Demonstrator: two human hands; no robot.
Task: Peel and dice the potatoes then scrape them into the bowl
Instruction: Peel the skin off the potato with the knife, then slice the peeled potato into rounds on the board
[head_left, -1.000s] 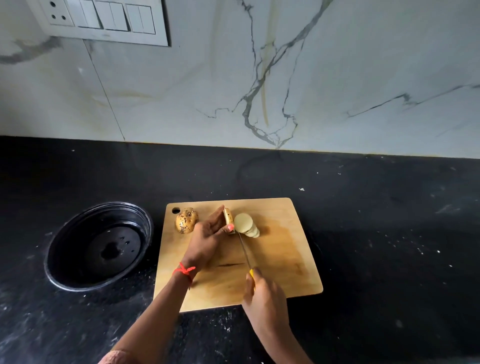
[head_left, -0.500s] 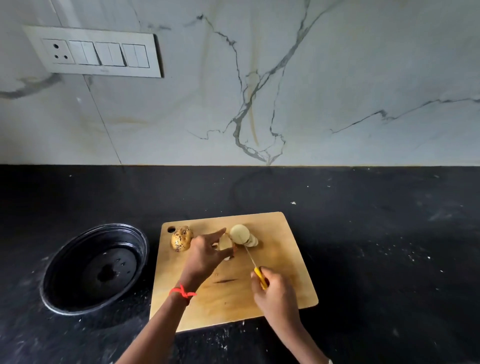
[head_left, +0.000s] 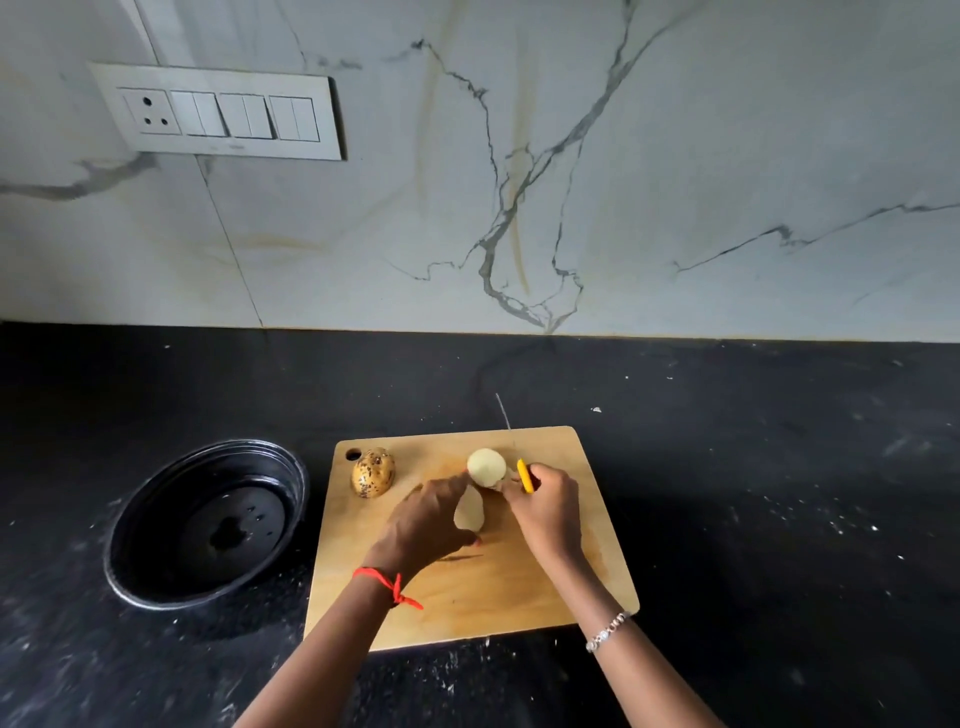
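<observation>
On the wooden cutting board (head_left: 519, 597) my left hand (head_left: 423, 525) holds a pale potato piece (head_left: 469, 512) between its fingers. My right hand (head_left: 548, 506) grips a yellow-handled knife (head_left: 525, 474) whose thin blade points away, past the board's far edge. A stack of round potato slices (head_left: 487, 466) sits between the two hands, and fingertips of both touch it. An unpeeled speckled potato (head_left: 373, 472) lies at the board's far left corner. The black bowl (head_left: 156, 519) stands left of the board with nothing in it.
The board lies on a black stone counter (head_left: 779, 519) with white specks. A marble wall with a switch panel (head_left: 218, 111) rises behind the counter.
The knife has left the cut and its blade now points away from me. My right hand moved up to the slices. My left hand pulled the remaining piece toward me. The camera tilted up.
</observation>
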